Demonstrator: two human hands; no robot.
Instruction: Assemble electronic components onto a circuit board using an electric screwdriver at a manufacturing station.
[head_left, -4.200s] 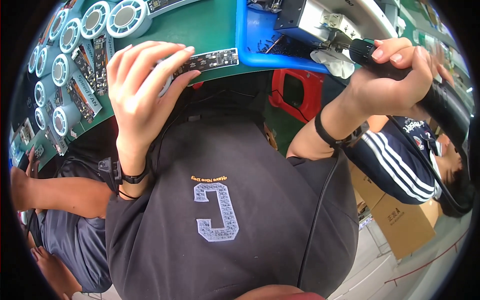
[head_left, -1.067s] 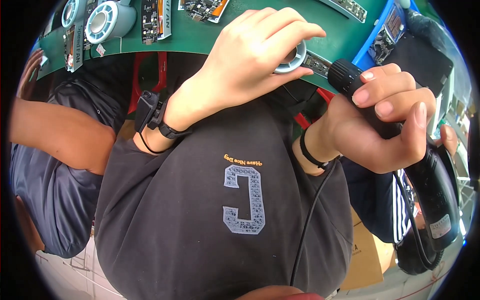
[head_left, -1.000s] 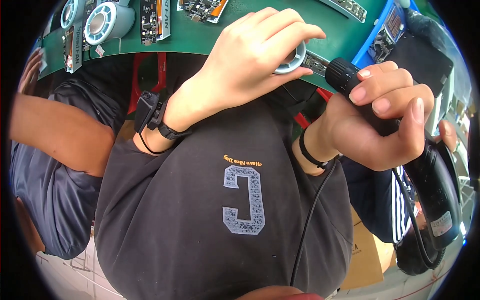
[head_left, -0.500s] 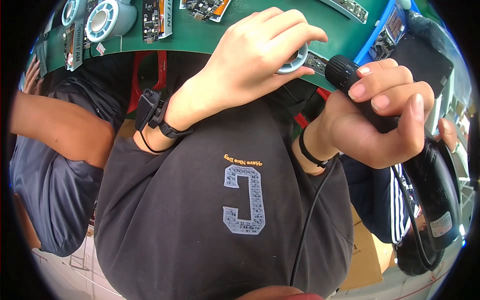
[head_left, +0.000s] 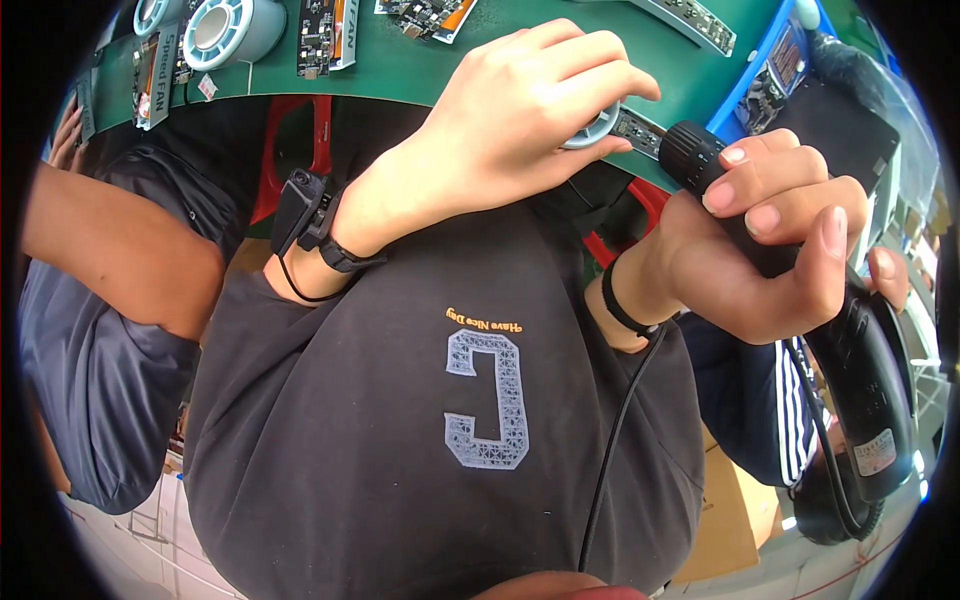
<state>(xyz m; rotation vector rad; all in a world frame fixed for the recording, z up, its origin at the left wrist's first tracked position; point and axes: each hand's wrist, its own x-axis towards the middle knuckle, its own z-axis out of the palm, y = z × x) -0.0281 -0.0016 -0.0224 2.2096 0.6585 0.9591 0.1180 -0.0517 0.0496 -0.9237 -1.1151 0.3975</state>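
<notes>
My left hand (head_left: 540, 95) is closed around a round light-blue fan part (head_left: 597, 128) at the near edge of the green bench, its thumb and forefinger on either side. A narrow circuit board strip (head_left: 638, 132) extends from that part toward the right. In my right hand (head_left: 775, 215) is a black electric screwdriver (head_left: 865, 390), fingers wrapped round its body. The ridged collar (head_left: 690, 155) faces the circuit board strip; I cannot make out the bit's tip or whether it touches anything. A black device is strapped to my left wrist.
Light-blue fan parts (head_left: 220, 35) and several circuit boards (head_left: 316, 40) lie on the green bench (head_left: 400, 75) to the left. A long grey holder with a board (head_left: 695, 25) and a blue bin (head_left: 745, 95) are at the upper right. A co-worker's arm (head_left: 120, 235) is on the left.
The whole view has shifted slightly, with the bench things a little farther right and up. Both hands keep their grips, and the screwdriver has barely moved.
</notes>
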